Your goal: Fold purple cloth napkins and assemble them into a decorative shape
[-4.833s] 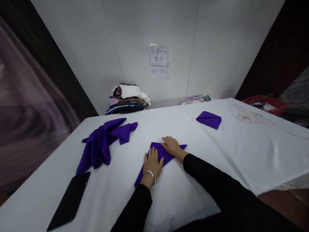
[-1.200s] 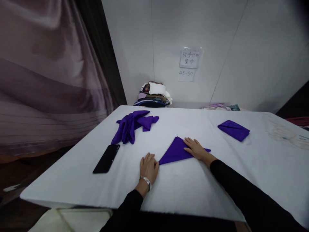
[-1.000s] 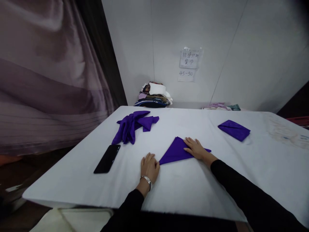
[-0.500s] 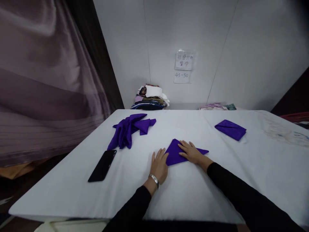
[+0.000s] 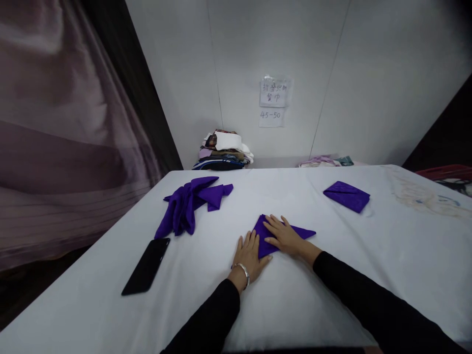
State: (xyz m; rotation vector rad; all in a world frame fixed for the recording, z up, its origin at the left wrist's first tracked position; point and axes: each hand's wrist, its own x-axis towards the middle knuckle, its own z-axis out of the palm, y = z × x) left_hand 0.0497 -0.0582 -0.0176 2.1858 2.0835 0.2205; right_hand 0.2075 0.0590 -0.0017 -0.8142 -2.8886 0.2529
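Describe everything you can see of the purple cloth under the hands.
The purple cloth is plain, deep violet and looks like thin, soft fabric. It is folded into a pointed, roughly triangular shape and lies flat on the white tablecloth. One corner points away from the person; a narrow tip sticks out to the right. The left hand rests on its left part, hiding much of that end, and the right hand lies across its middle. The number of layers cannot be told.
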